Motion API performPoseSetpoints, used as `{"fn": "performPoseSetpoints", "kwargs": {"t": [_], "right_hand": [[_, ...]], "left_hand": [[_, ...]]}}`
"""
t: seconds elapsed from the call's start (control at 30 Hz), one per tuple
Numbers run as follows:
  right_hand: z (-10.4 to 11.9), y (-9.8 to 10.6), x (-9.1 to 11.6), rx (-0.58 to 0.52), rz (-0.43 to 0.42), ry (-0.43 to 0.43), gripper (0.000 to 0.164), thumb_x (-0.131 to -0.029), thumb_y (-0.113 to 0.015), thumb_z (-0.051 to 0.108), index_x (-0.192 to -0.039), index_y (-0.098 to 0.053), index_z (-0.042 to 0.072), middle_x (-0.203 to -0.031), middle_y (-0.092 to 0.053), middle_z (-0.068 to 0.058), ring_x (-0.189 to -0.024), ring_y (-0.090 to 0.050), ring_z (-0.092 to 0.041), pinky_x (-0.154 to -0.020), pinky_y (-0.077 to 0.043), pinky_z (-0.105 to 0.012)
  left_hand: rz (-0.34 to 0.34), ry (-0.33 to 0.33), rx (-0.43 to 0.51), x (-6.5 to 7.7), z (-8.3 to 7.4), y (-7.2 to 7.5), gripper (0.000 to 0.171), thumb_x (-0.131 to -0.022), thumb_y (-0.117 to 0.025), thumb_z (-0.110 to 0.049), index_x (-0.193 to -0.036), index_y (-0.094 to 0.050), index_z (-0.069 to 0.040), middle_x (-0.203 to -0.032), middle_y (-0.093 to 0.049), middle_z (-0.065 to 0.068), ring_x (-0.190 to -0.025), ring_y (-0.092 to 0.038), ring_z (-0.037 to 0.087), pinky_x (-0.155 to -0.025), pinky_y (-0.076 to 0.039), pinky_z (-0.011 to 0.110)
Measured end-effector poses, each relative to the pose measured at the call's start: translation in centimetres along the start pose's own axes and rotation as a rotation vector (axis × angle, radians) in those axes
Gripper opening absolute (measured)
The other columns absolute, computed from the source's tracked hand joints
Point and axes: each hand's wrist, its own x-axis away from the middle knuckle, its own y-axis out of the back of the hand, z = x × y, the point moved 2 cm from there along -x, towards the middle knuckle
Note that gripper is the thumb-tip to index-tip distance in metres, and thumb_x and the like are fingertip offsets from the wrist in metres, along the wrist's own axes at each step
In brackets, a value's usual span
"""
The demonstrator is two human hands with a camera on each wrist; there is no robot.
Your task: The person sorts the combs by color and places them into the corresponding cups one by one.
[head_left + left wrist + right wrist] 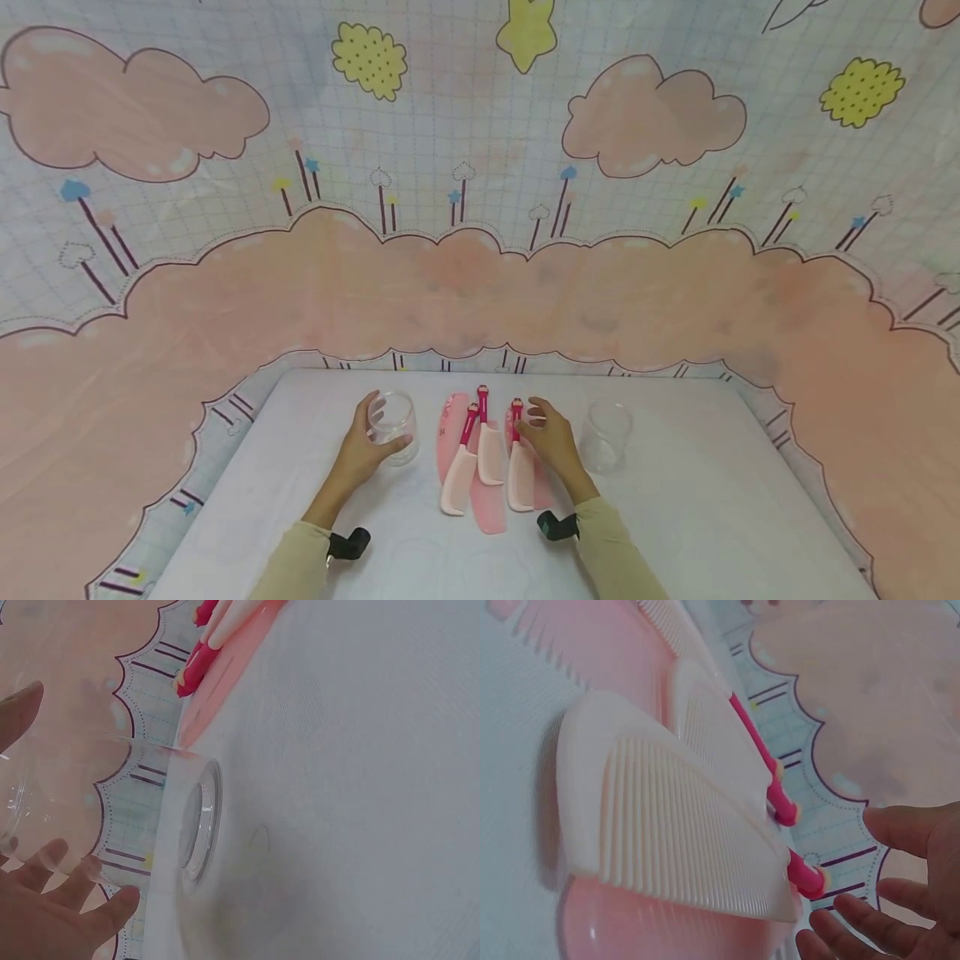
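My left hand (pixel 369 442) grips a clear jar (pixel 394 421), thumb on one side and fingers spread round the other. In the left wrist view the jar's thick base (pixel 201 825) shows close over the table. My right hand (pixel 551 435) is beside the red handle of the rightmost pale comb (pixel 521 479), its fingers loosely bent with nothing between them. In the right wrist view that hand (pixel 900 892) stands apart from the handle (pixel 806 876). Two more pale combs with red handles (pixel 459 483) lie to the left, over pink combs (pixel 491 510).
A second clear jar (pixel 606 437) stands to the right of my right hand. The white table (pixel 720 517) ends at the back against a patterned cloth (pixel 525 292) with clouds. Dark wrist cameras (pixel 349 544) sit on both sleeves.
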Motion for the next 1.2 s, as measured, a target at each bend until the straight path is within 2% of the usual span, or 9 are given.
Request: {"fn": "performPoseSetpoints", "kwargs": {"t": [0.23,0.4,0.6,0.93,1.2], "right_hand": [[0.0,-0.4,-0.2,-0.005,-0.020,-0.057,0.047,-0.088,-0.071,0.019,-0.131,-0.057,0.004,-0.116,-0.068,-0.020,-0.106,-0.068,-0.035,-0.086,-0.060,-0.045],[-0.2,-0.7,-0.6,0.013,-0.035,-0.057,0.047,-0.085,-0.074,0.018,-0.126,-0.061,0.002,-0.108,-0.071,-0.019,-0.098,-0.071,-0.032,-0.083,-0.060,-0.043],[-0.3,-1.0,-0.8,0.014,-0.033,-0.090,0.043,-0.083,-0.074,0.017,-0.122,-0.063,0.002,-0.103,-0.072,-0.018,-0.087,-0.073,-0.028,-0.071,-0.062,-0.037],[-0.5,-1.4,-1.1,0.098,-0.026,-0.111,0.040,-0.079,-0.077,0.017,-0.116,-0.067,0.006,-0.087,-0.072,-0.011,-0.069,-0.065,-0.017,-0.060,-0.058,-0.030],[-0.2,-1.8,-1.4,0.127,-0.015,-0.176,0.041,-0.081,-0.077,0.020,-0.118,-0.066,0.007,-0.090,-0.072,-0.012,-0.064,-0.063,-0.016,-0.058,-0.058,-0.029]], "left_hand": [[-0.011,0.024,-0.018,0.0,0.2,0.0,0.095,-0.082,-0.080,-0.028,-0.153,-0.019,-0.009,-0.155,-0.036,0.021,-0.144,-0.031,0.044,-0.118,-0.029,0.055],[-0.014,0.023,-0.023,0.0,0.3,0.0,0.094,-0.082,-0.080,-0.029,-0.152,-0.021,-0.009,-0.154,-0.038,0.019,-0.145,-0.031,0.043,-0.118,-0.030,0.054],[-0.015,0.032,-0.017,0.0,0.4,0.0,0.093,-0.082,-0.080,-0.028,-0.152,-0.022,-0.010,-0.154,-0.039,0.018,-0.147,-0.029,0.040,-0.119,-0.029,0.053],[0.003,0.039,-0.006,0.0,0.4,0.0,0.093,-0.082,-0.080,-0.029,-0.152,-0.022,-0.010,-0.156,-0.037,0.018,-0.148,-0.025,0.040,-0.120,-0.027,0.053],[0.013,0.049,0.002,-0.1,0.5,0.1,0.094,-0.081,-0.080,-0.028,-0.152,-0.021,-0.012,-0.156,-0.037,0.016,-0.149,-0.024,0.037,-0.120,-0.027,0.053]]}}
